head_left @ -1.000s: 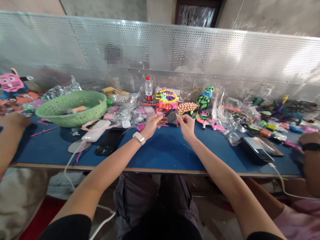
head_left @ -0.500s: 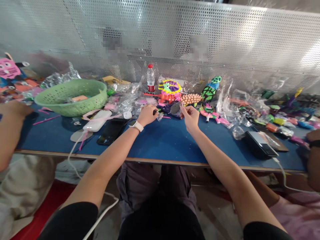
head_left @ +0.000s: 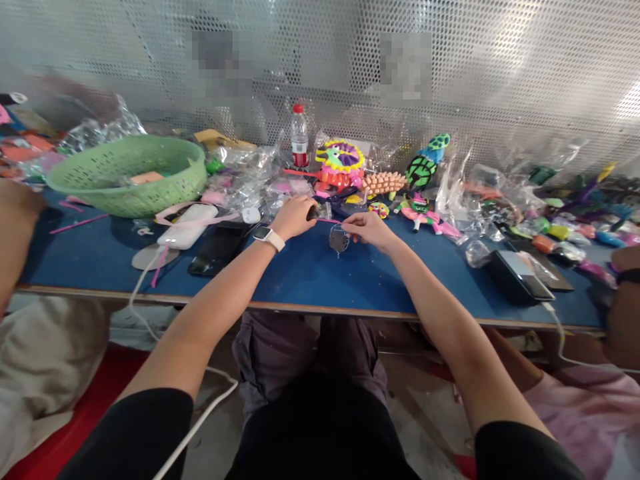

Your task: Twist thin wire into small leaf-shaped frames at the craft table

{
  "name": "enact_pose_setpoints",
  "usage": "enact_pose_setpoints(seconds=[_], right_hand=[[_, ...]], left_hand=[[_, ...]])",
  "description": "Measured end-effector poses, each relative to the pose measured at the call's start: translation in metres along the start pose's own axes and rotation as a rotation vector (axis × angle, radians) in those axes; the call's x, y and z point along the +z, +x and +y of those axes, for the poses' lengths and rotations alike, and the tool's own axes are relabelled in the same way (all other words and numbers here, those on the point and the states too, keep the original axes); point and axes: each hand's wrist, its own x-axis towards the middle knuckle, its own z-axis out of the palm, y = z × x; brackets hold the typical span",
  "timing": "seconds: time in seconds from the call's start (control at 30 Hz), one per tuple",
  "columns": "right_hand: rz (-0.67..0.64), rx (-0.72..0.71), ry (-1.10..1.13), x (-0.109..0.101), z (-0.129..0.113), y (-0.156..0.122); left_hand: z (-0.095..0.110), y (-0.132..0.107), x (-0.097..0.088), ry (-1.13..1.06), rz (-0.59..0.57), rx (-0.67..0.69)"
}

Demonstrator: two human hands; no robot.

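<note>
My left hand [head_left: 295,217], with a white watch on the wrist, is closed on a small dark piece [head_left: 314,212] near the back of the blue table [head_left: 310,273]. My right hand [head_left: 367,228] pinches a small grey round piece [head_left: 339,239] that hangs just above the table top. Both hands are close together, in front of a pile of colourful foam craft toys [head_left: 345,167] and clear plastic bags [head_left: 250,187].
A green basket [head_left: 125,173] stands at the left, with a white power bank [head_left: 187,225] and a black phone [head_left: 217,247] beside it. A water bottle [head_left: 299,137] stands at the back. A dark device [head_left: 515,277] with a cable lies right. Other people's arms show at both sides.
The view has tilted down. My right hand has drawn back toward me with the grey round piece; my left hand has stayed by the toy pile, closed on a small dark piece.
</note>
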Motion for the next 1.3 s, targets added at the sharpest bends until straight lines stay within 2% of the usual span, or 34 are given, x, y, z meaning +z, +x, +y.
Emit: enact_pose_setpoints(seconds=[0.1, 0.27, 0.43, 0.57, 0.73, 0.83, 0.93, 1.0, 1.13, 1.3], right_hand=[[0.054, -0.098, 0.001, -0.001, 0.003, 0.003], [0.209, -0.382, -0.006, -0.002, 0.005, 0.006], [0.214, -0.443, -0.022, -0.001, 0.007, 0.008], [0.199, -0.424, 0.029, 0.0, 0.01, 0.01], [0.201, -0.282, 0.077, 0.001, 0.016, 0.013], [0.192, -0.216, 0.094, 0.003, 0.019, 0.015], [0.19, -0.249, 0.141, 0.004, 0.02, 0.015], [0.212, -0.302, 0.157, 0.005, 0.019, 0.016], [0.298, -0.383, 0.123, 0.004, 0.018, 0.017], [0.357, -0.416, 0.108, 0.003, 0.019, 0.018]], left_hand=[[0.005, 0.001, 0.004, -0.092, 0.094, -0.006], [0.001, 0.008, 0.013, -0.302, 0.215, -0.006], [-0.004, 0.012, 0.02, -0.447, 0.293, -0.021], [-0.001, 0.012, 0.022, -0.529, 0.289, -0.025], [0.005, 0.011, 0.026, -0.62, 0.289, -0.073], [0.012, 0.011, 0.03, -0.861, 0.247, -0.116], [0.023, 0.01, 0.033, -1.191, 0.124, -0.215], [0.028, 0.01, 0.034, -1.317, 0.064, -0.235], [0.031, 0.008, 0.033, -1.441, 0.066, -0.152], [0.032, 0.007, 0.035, -1.458, 0.085, -0.149]])
